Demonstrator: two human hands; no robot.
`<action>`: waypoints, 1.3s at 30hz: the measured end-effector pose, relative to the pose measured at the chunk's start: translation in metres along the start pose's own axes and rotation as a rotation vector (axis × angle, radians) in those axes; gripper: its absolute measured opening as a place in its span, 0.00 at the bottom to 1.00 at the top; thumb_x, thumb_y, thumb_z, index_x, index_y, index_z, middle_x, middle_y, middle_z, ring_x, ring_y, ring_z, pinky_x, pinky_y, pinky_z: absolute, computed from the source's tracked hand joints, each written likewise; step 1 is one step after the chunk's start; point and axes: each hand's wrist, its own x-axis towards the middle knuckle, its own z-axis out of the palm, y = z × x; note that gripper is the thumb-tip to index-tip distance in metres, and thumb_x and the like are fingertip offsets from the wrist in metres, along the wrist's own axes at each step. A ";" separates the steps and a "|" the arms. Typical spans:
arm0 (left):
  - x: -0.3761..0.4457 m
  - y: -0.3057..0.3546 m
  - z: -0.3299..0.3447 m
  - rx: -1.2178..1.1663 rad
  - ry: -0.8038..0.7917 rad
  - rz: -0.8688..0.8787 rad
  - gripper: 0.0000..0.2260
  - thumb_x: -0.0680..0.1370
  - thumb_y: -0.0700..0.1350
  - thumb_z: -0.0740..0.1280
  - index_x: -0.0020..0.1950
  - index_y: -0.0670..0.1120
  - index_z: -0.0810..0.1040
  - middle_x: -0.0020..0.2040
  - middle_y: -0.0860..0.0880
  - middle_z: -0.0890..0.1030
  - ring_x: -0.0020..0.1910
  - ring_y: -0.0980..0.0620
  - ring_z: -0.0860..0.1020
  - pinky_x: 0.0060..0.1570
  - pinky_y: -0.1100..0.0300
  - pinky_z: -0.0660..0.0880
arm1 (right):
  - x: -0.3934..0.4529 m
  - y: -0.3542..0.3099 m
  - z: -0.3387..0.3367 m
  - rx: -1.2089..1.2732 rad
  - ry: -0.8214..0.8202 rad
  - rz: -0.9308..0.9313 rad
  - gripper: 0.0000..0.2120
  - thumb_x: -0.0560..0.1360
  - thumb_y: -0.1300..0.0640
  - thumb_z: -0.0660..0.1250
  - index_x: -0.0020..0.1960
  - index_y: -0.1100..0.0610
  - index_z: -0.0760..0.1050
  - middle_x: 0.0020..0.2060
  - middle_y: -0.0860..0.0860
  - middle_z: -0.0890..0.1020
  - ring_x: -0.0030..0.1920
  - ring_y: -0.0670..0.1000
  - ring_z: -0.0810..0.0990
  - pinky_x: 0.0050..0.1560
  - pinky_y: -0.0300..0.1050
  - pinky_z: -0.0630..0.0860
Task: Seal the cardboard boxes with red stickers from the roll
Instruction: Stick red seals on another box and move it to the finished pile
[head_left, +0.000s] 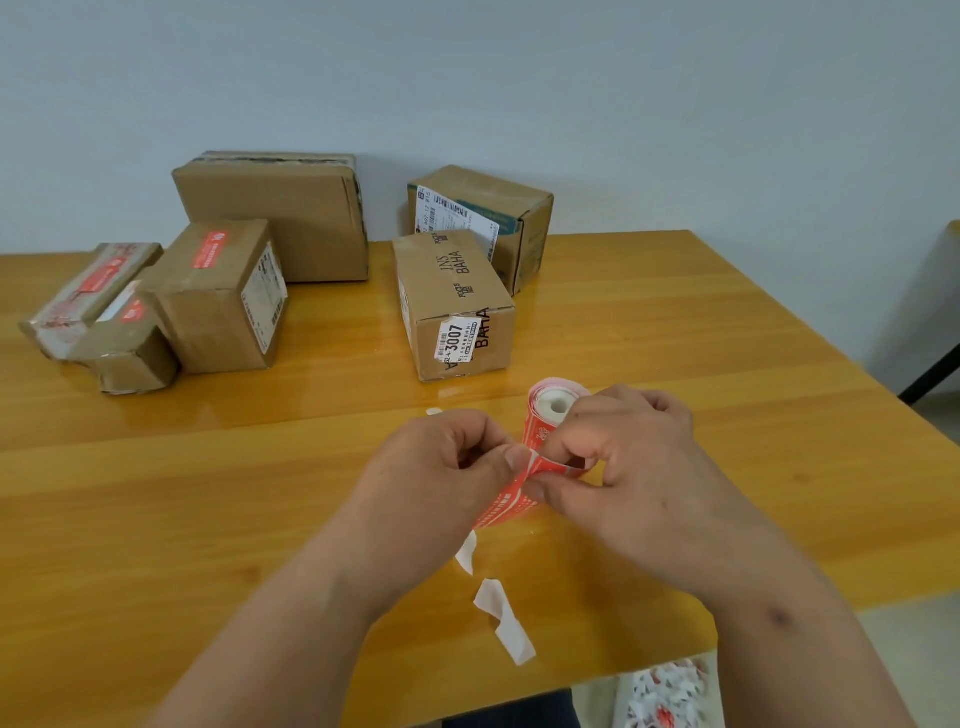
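A roll of red stickers (551, 405) stands on the wooden table (208, 493) just past my hands. Its loose strip (506, 499) runs down toward me. My left hand (441, 467) pinches the top edge of the strip between thumb and forefinger. My right hand (623, 467) pinches the same strip from the right, and its fingers cover part of the roll. A box marked BAHA (457, 306) lies straight ahead, with a labelled box (488, 218) behind it. Three boxes at the left (218, 296) (93, 296) (130, 348) carry red stickers. A large plain box (280, 213) sits at the back.
White backing paper scraps (506, 618) (467, 553) lie on the table near its front edge. A bag of discarded scraps (665, 696) sits below the table at the lower right. A grey wall rises behind the boxes. The table's right edge slants away at the right.
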 end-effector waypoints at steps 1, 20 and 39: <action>0.000 0.000 0.001 -0.001 0.001 -0.002 0.10 0.78 0.50 0.67 0.39 0.48 0.81 0.32 0.45 0.77 0.27 0.60 0.68 0.26 0.70 0.65 | 0.000 0.000 0.000 -0.001 0.004 -0.005 0.11 0.65 0.40 0.66 0.34 0.47 0.76 0.35 0.43 0.76 0.49 0.42 0.71 0.62 0.47 0.54; 0.000 0.006 -0.001 -0.181 0.015 -0.022 0.09 0.74 0.53 0.68 0.43 0.49 0.83 0.38 0.50 0.85 0.36 0.55 0.82 0.35 0.70 0.75 | -0.001 -0.003 -0.010 0.048 -0.029 0.032 0.09 0.66 0.44 0.74 0.39 0.47 0.78 0.37 0.43 0.78 0.54 0.37 0.67 0.63 0.42 0.53; 0.001 -0.005 0.004 -0.176 0.037 -0.015 0.08 0.76 0.47 0.69 0.39 0.48 0.84 0.39 0.48 0.85 0.41 0.48 0.80 0.46 0.54 0.76 | -0.001 -0.003 0.001 -0.040 -0.008 0.007 0.15 0.66 0.43 0.66 0.30 0.53 0.72 0.31 0.44 0.73 0.48 0.43 0.72 0.62 0.50 0.56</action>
